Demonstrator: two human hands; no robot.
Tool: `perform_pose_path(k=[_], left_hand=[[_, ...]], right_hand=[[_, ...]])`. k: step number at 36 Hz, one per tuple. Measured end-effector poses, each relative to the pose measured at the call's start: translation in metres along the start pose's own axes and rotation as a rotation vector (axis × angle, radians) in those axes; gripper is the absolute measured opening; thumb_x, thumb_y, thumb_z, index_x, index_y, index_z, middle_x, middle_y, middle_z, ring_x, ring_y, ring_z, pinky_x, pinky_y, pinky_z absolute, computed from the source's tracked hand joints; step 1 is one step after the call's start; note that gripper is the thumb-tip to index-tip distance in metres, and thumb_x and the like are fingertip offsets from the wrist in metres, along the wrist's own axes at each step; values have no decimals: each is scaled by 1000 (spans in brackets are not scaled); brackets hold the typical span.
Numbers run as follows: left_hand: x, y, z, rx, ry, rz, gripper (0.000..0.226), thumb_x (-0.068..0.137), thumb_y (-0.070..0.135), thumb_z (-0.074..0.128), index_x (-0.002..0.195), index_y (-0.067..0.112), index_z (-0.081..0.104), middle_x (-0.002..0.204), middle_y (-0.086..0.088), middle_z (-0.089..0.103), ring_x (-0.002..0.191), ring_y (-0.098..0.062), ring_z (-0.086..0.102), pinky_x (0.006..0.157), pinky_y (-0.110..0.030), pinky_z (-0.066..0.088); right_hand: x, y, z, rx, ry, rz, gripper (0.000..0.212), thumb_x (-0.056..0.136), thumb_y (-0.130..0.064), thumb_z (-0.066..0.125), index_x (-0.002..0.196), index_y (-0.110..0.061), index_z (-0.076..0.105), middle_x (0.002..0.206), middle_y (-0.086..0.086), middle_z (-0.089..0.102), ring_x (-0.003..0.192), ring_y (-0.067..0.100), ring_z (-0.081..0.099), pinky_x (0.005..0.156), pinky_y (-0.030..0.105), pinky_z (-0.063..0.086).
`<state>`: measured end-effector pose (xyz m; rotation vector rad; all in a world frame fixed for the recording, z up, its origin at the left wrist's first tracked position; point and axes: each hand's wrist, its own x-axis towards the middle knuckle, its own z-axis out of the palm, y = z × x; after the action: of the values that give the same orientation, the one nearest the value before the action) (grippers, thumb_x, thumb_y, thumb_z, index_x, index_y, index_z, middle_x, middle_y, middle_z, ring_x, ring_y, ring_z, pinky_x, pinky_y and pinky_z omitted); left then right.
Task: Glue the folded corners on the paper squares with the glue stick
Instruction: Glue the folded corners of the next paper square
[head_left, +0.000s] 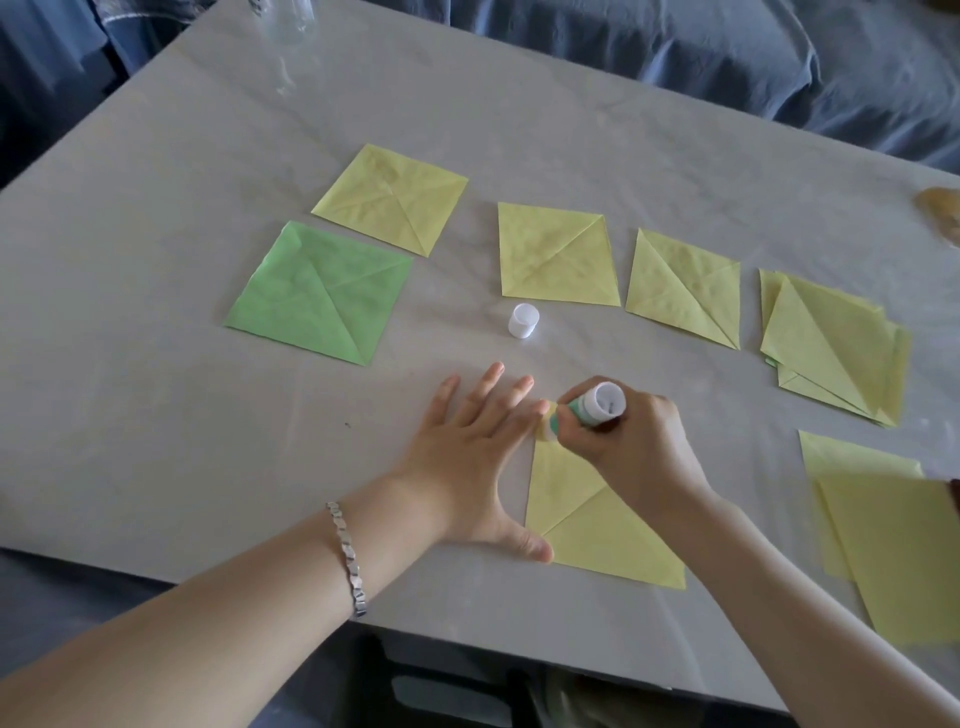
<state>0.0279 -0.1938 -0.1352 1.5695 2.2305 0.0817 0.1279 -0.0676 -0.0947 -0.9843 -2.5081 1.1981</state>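
1. Head view: my left hand (478, 457) lies flat on the grey table (156, 415), with the fingers straight and spread wide. The thumb presses on the near left edge of a yellow paper square (597, 535), and the index finger reaches toward the square's far corner.
2. My right hand (631, 441) is curled tight round the glue stick (592, 408) and grips its barrel.
3. The glue stick is green and white and tilted, with its base turned up toward me. Its working end points down at the far corner of the yellow paper square, just beside my left index fingertip. I cannot tell whether the glue touches the paper.
4. That square lies between my two hands and partly under my right wrist. A diagonal fold line shows on it.
5. The white cap (523, 321) stands upright just beyond my left fingertips, apart from the stick.
6. Beyond the cap lies a row of folded yellow squares (556, 254). A green folded square (319, 293) lies beyond and to the left of my left hand.
7. Beyond and to the right of my right hand sits a stack of folded squares (836, 348). To the right of my right forearm lies a pile of flat yellow sheets (893, 545).
8. A silver bracelet (348, 556) circles my left wrist.
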Motion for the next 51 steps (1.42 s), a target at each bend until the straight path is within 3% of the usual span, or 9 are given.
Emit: perform_pose_path(k=[7,15,22,29,33,38,43,48,51], left_hand=[[0,-1,0,8,-2,17,127,60,85,52,148,27,-19,151,8,-34,132,-14,-43,109,-43,-26],[-1,-2,1,28,6,27,126,61,86,49,148,26,-20,152,6,-33,134,-15,-39,111,-46,-23],[1,0,-2,37,-41,13,129,60,85,52,146,26,-23,150,5,-37,130,-16,-44,107,-45,-28],[1,0,-3,51,-60,15,131,59,87,51,146,25,-25,149,5,-38,130,-17,-45,107,-45,-28],[-1,-1,-2,46,-43,22,130,60,86,52,146,25,-24,149,6,-37,131,-16,-43,109,-46,-26],[-1,0,-5,49,-65,18,128,62,83,53,145,26,-26,149,6,-38,131,-16,-43,109,-47,-25],[0,1,-4,52,-61,10,131,59,85,54,146,25,-24,150,5,-37,132,-17,-43,109,-47,-25],[1,4,-8,64,-102,-10,132,60,83,56,145,26,-27,147,5,-41,130,-17,-45,106,-45,-29],[1,5,-8,72,-112,-16,132,60,83,57,144,26,-27,147,5,-41,130,-18,-45,104,-45,-29]], right_hand=[[-31,4,4,19,-70,-76,27,69,-9,74,60,-29,58,59,-17,57,52,3,49,50,12,37],[-50,8,5,12,-179,-98,22,59,-42,62,78,-33,60,73,-7,64,61,13,56,58,37,48],[-24,3,4,15,-77,-94,14,69,-10,73,67,-17,62,71,-1,58,52,8,43,51,21,37],[-28,4,4,29,-52,-108,27,68,-10,75,63,-31,59,64,-16,58,53,4,49,50,14,37],[-50,9,5,74,-123,-116,7,61,-33,67,64,-35,62,76,-12,64,62,8,58,55,24,47],[-64,12,5,72,-154,-103,20,54,-51,61,71,-40,63,77,-12,66,65,10,60,59,31,49],[-51,13,3,42,-129,-129,5,60,-36,66,61,-36,61,73,-7,65,61,11,58,58,30,48],[-34,15,-2,23,-15,-109,28,66,-16,77,64,-37,59,79,-17,62,62,4,55,55,13,41],[-36,14,-3,12,-8,-117,18,61,-29,69,65,-42,58,83,-20,62,65,5,58,56,17,44]])
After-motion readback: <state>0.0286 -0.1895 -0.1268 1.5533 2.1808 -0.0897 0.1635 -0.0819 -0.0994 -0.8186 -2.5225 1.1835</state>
